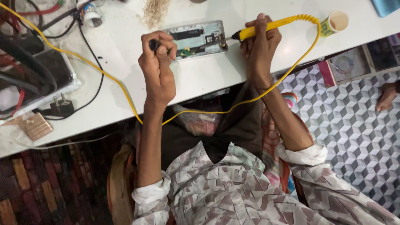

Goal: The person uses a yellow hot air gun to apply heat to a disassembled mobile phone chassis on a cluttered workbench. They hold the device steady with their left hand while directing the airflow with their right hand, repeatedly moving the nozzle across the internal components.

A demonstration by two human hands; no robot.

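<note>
An opened phone (199, 38) with its circuit board showing lies on the white table (208, 77). My left hand (157, 66) pinches a small dark tool (154, 44) at the phone's left end. My right hand (259, 43) grips a yellow soldering iron (266, 27), its tip touching the phone's right end. The iron's yellow cord (310, 39) curls off the handle, drops below the table edge and runs up to the far left corner.
A paper cup (335, 22) stands at the right. A black plug (61, 107) and cable, a small jar (89, 14), a device with wires (37, 71) and a copper-coloured board (35, 126) lie left. Another person's foot (386, 96) rests on the patterned floor.
</note>
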